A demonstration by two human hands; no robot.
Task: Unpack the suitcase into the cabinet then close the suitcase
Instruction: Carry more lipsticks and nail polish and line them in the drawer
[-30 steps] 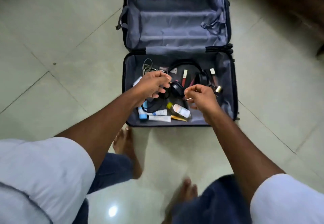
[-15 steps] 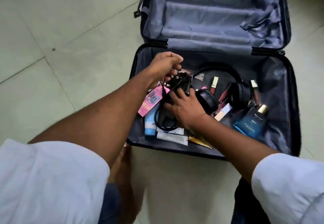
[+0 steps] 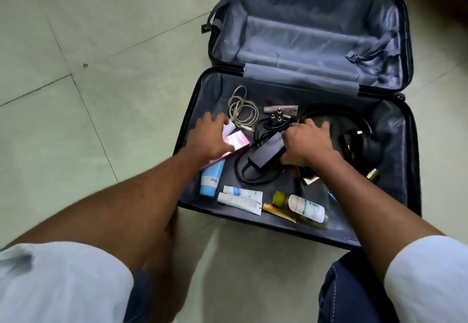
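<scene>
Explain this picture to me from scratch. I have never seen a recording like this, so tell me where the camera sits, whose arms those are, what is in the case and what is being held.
The camera sits on a person's head and looks down, so the two arms are the wearer's own. There is no machine.

On the tiled floor lies an open suitcase. Its far half looks empty. The near half holds small things: a coiled pale cable, a black charger with its cord and plug, black headphones, a blue tube, two white tubes and a clear bottle.

The left hand lies on a pink box; whether it grips it, I cannot tell. The right hand has its fingers curled where the charger and the headphone band meet, apparently gripping there.
</scene>
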